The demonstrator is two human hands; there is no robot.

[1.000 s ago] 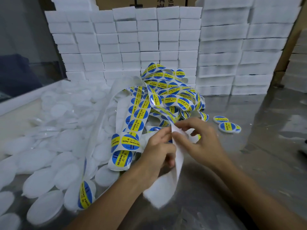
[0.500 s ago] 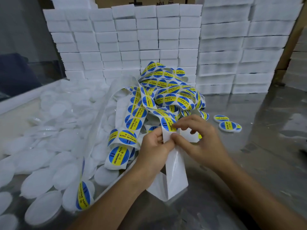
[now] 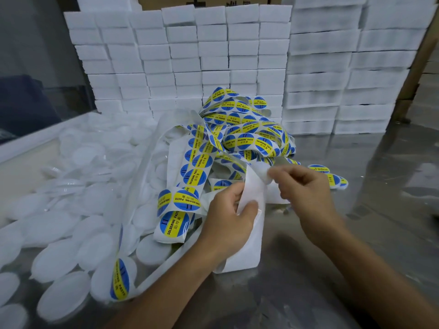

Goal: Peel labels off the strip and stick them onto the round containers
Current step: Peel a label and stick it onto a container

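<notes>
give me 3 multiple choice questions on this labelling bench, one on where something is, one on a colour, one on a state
1. Where does the pile of plain white round containers lie?
A. on the person's left
B. on the person's right
C. on top of the stacked white boxes

2. What colours are the round labels on the label strip?
A. red and black
B. blue and yellow
C. green and white

3. What is the left hand doing?
A. resting flat on the table
B. holding a container
C. gripping the bare white backing strip

Answers:
1 A, the containers fill the left side of the bench.
2 B, each label is a blue disc with a yellow band reading SOLDERING PASTE.
3 C, its fingers curl round the backing, while the right hand pinches the strip higher up.
</notes>
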